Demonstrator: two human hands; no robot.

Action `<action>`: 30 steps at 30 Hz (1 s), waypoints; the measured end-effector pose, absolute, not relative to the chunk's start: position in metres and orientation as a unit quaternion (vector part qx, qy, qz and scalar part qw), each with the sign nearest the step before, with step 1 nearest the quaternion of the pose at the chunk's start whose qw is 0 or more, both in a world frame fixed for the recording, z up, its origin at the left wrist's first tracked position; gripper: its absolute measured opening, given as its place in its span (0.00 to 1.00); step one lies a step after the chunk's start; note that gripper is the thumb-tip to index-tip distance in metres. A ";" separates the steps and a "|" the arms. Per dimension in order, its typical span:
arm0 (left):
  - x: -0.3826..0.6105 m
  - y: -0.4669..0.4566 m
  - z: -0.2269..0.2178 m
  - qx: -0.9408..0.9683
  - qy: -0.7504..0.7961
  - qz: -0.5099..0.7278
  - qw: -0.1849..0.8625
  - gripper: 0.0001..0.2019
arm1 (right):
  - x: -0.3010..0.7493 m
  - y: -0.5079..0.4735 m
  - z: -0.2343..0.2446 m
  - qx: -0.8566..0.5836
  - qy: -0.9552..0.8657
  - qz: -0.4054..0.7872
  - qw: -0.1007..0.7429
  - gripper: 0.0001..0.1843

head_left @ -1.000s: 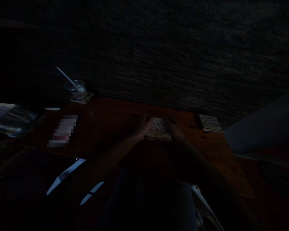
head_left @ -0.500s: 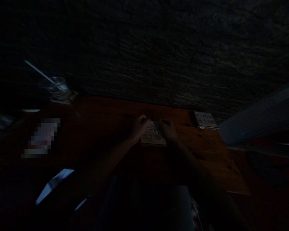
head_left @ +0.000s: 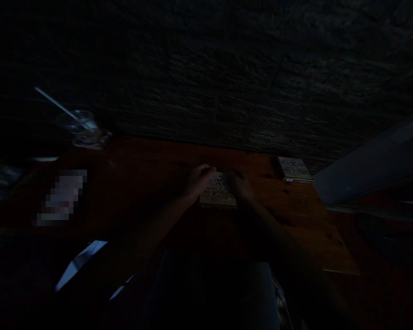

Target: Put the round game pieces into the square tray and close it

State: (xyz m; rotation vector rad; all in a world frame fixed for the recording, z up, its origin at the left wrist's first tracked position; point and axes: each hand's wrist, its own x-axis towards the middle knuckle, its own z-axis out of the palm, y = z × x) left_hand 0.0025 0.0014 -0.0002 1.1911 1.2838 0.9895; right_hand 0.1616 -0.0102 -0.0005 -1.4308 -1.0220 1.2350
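A flat box [head_left: 219, 195] with a pale printed lid, dark brush-style characters and partly readable lettering lies on the wooden table in front of me. My left hand [head_left: 198, 181] is curled around its left side, fingertips at the far left corner. On the opposite side, my right hand [head_left: 241, 184] grips the right edge and far corner. Both hands hide parts of the lid's sides, and the dim light blurs the fingers.
A similar flat box [head_left: 295, 169] sits at the table's far right. To the left stand a clear cup with a straw [head_left: 84, 126] and a pixelated flat item [head_left: 62, 197]. A dark stone wall [head_left: 206, 82] runs behind the wooden table [head_left: 306, 233].
Both hands stay at the box. The fingers have shifted slightly at its far corners, showing a little more of the lid. The view has moved slightly.
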 end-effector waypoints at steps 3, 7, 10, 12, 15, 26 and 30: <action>0.002 0.001 0.000 0.499 0.539 0.415 0.536 0.14 | 0.163 -0.009 -0.003 -0.594 -0.420 0.491 0.480 0.21; 0.004 0.004 -0.002 0.517 0.526 0.422 0.528 0.17 | 0.162 -0.009 -0.002 -0.602 -0.417 0.482 0.481 0.19; 0.004 0.006 -0.004 0.532 0.526 0.433 0.502 0.17 | 0.159 -0.011 0.002 -0.591 -0.423 0.498 0.474 0.20; 0.004 0.006 -0.005 0.540 0.528 0.439 0.487 0.17 | 0.157 -0.013 0.004 -0.586 -0.424 0.507 0.469 0.22; 0.004 0.005 -0.006 0.541 0.533 0.436 0.483 0.17 | 0.156 -0.012 0.004 -0.588 -0.422 0.508 0.467 0.24; 0.002 0.005 -0.001 0.496 0.545 0.419 0.531 0.18 | 0.156 -0.014 -0.003 -0.591 -0.399 0.512 0.478 0.28; 0.002 0.006 -0.002 0.468 0.546 0.422 0.552 0.18 | 0.157 -0.014 -0.006 -0.586 -0.414 0.495 0.489 0.29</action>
